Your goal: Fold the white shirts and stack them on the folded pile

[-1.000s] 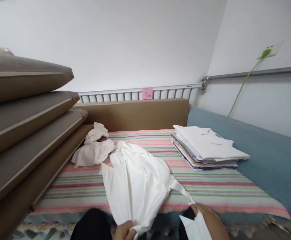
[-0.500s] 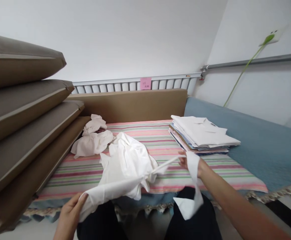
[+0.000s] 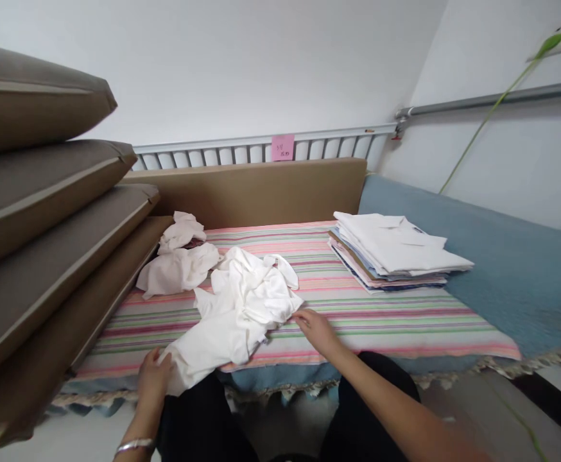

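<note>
A crumpled white shirt [image 3: 242, 308] lies on the striped cloth [image 3: 386, 321] covering the bed, at its front edge. My left hand [image 3: 154, 377] grips the shirt's lower left corner, fingers closed on the fabric. My right hand [image 3: 315, 327] rests at the shirt's right edge with its fingers pinching the fabric there. A neat stack of folded shirts [image 3: 396, 251], white on top, sits to the right at the back.
Two more crumpled white garments [image 3: 179, 256] lie at the back left. Stacked brown cushions [image 3: 44, 218] rise along the left side. A brown board [image 3: 261, 189] and white railing [image 3: 242, 151] stand behind. A blue blanket [image 3: 492, 269] covers the right.
The shirt, held up and stretched between both hands before, now lies bunched on the striped cloth. My right hand has let the long white strip drop and moved left to the shirt's edge.
</note>
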`<state>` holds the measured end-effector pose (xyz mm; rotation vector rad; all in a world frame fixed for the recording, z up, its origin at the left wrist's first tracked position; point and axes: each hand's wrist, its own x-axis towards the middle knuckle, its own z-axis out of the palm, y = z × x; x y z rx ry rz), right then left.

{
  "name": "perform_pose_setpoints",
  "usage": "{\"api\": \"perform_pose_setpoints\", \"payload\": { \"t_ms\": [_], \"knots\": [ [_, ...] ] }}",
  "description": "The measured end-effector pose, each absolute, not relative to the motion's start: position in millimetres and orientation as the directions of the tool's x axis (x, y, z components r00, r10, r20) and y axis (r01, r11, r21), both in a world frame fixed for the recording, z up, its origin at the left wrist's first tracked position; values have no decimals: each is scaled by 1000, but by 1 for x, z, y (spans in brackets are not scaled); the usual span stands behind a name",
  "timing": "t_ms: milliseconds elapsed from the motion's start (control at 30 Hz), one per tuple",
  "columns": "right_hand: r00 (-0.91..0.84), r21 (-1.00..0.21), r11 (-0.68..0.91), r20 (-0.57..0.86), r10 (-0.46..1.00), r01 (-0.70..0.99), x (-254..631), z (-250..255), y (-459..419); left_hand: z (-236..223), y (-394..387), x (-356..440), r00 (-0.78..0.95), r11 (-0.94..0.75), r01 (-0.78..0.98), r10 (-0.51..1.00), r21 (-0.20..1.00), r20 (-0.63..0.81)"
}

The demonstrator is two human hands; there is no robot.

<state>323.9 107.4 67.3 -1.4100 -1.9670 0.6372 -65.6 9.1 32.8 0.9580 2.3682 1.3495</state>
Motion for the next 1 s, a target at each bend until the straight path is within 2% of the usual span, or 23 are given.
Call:
{"api": "perform_pose_setpoints", "payload": {
  "t_ms": [100,233,300,367,467,600,667,733,867,1000],
  "knots": [
    [-339,-606,427,261,904,671,300,60,96,33,1,-47,-656,306,615,710,727,256],
    [-374,-478,485,314,873,733,268,59,103,43,-8,-10,-423,198,856,800,477,427],
    [-386,-436,469,268,882,768,257,59,108,49,-10,11,-359,153,870,848,469,389],
    [-389,-432,459,243,888,776,250,61,110,54,-7,35,-287,105,832,921,545,261],
    [-376,-472,475,294,879,742,244,69,106,55,7,70,-208,95,793,971,602,121],
    [-378,-546,547,398,836,635,245,83,92,49,37,97,-288,197,860,949,470,129],
    [-364,-598,560,426,828,574,250,87,87,45,48,97,-317,234,861,941,451,115],
    [-319,-684,500,386,866,531,258,90,83,40,55,90,-310,226,840,946,493,95],
    [-239,-921,187,107,965,343,274,97,81,34,49,70,-261,165,794,962,585,83],
    [-252,-986,-85,-119,961,141,288,113,82,32,33,54,-248,132,759,964,637,95]
  ]
}}
